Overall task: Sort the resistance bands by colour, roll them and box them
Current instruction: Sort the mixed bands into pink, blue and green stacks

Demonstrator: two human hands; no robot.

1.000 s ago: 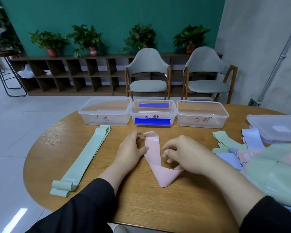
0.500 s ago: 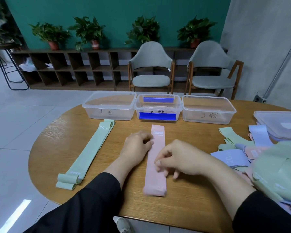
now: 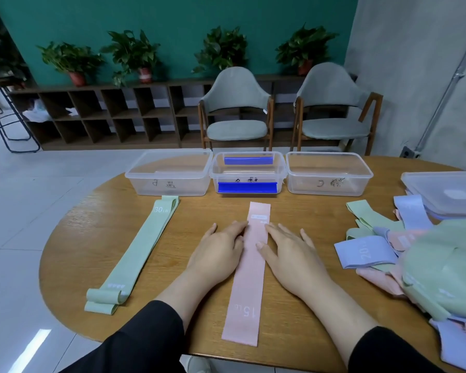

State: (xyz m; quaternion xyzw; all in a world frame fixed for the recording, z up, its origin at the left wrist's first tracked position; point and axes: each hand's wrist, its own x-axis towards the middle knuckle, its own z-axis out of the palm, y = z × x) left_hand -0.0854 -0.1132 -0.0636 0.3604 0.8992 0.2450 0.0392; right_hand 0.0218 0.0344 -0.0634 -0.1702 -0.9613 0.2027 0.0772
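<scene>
Filling most of the view, a round wooden table [image 3: 73, 251] carries everything. Along its far edge stand three clear plastic boxes in a row: the left box [image 3: 170, 173], the middle box [image 3: 248, 172] with blue clips on its long sides, and the right box [image 3: 328, 173], each marked with handwriting too faint to read. A stack of clear lids [image 3: 447, 192] sits at the far right edge. Below it spreads a loose heap of bands [image 3: 425, 265] in green, lilac and pink, overlapping one another; one lilac piece at the heap's left edge shows "20". Nothing lies between the hands and the boxes.

On the left, well apart from the hands, a green band [image 3: 135, 254] lies flat and slanted, printed "30 LB", its near end curled over.

The pink band [image 3: 249, 275] lies flat and straight in the middle of the table, running from just before the middle box to the near edge, printed "15 LB" near its close end. The left hand [image 3: 221, 249] and right hand [image 3: 291, 254] lie flat with fingers straight, one on each side, their fingertips touching the band's long edges.
</scene>
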